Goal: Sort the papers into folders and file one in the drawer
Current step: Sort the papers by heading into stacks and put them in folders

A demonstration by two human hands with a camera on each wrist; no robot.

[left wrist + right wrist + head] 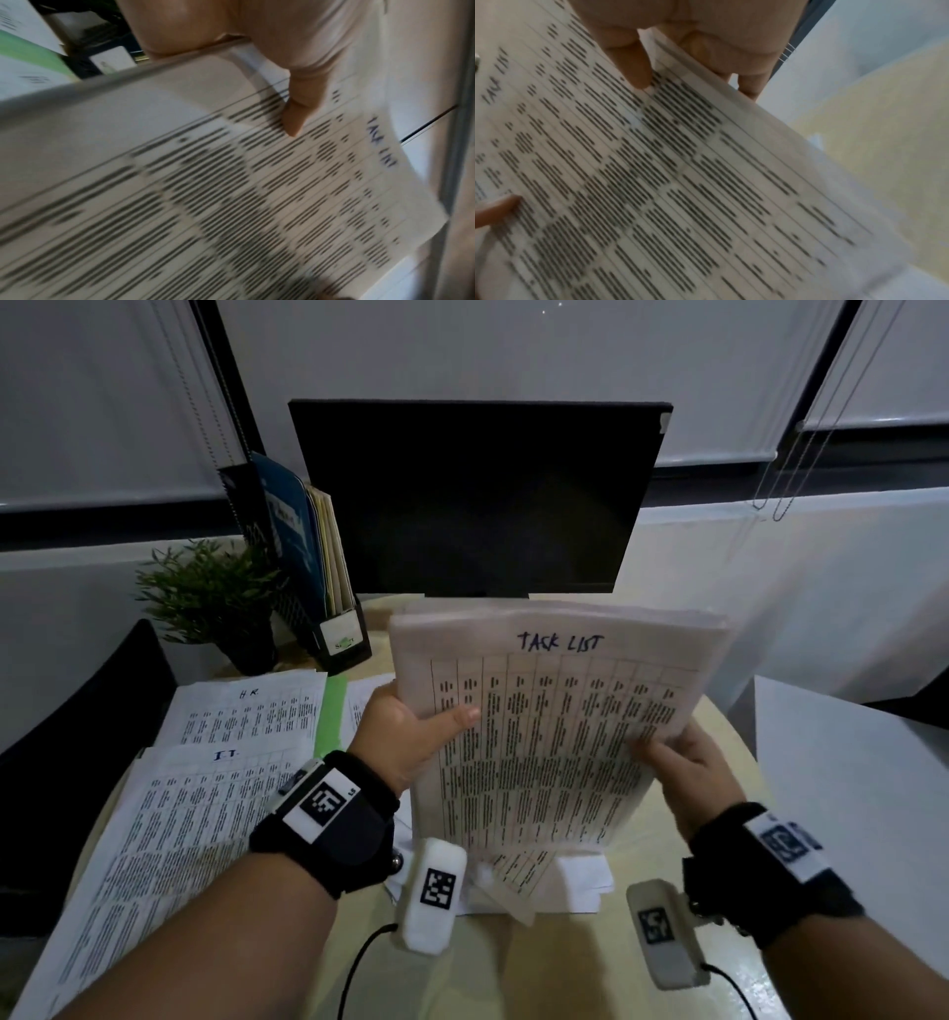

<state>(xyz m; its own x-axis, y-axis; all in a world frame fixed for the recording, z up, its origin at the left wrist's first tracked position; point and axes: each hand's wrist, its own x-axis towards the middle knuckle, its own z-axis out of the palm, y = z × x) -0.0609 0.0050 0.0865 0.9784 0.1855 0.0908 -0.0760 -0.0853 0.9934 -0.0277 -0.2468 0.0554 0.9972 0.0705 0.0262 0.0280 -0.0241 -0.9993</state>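
I hold a stack of printed papers (554,731) upright above the desk; its top sheet is headed "TASK LIST". My left hand (411,737) grips the stack's left edge, thumb (295,113) on the front sheet. My right hand (683,762) grips the right edge, thumb (634,67) on the front and fingers behind. Two sorted piles lie at the left: one marked "HR" (246,711) and one marked "IT" (169,839). A green folder (331,711) shows under the HR pile. More loose sheets (580,880) lie under the held stack.
A dark monitor (477,500) stands at the back of the desk. A black file holder with folders (313,572) and a small potted plant (215,603) stand at the back left. A white surface (852,788) lies to the right.
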